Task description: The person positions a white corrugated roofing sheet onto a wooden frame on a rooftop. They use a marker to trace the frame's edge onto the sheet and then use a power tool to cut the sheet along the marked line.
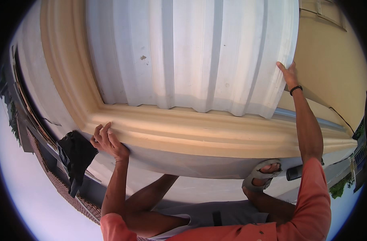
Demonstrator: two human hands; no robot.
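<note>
A white corrugated roofing sheet (pixel 191 52) with raised ribs lies across the upper middle, its near wavy edge along a cream moulded ledge (pixel 199 130). My right hand (pixel 288 75), with a dark bracelet at the wrist, grips the sheet's right edge, thumb on top and the other fingers out of sight behind the edge. To the left, my left hand (pixel 110 143) rests on the ledge near its corner, fingers bent and apart, holding nothing. A small bare patch shows on the sheet's surface.
Black plastic (pixel 74 156) hangs by the ledge's left corner. My sandalled foot (pixel 264 174) is braced below the ledge, beside a dark object (pixel 294 173). A cream wall (pixel 332 60) stands at right. Tiled roofs (pixel 57 180) and sky lie beyond the left edge.
</note>
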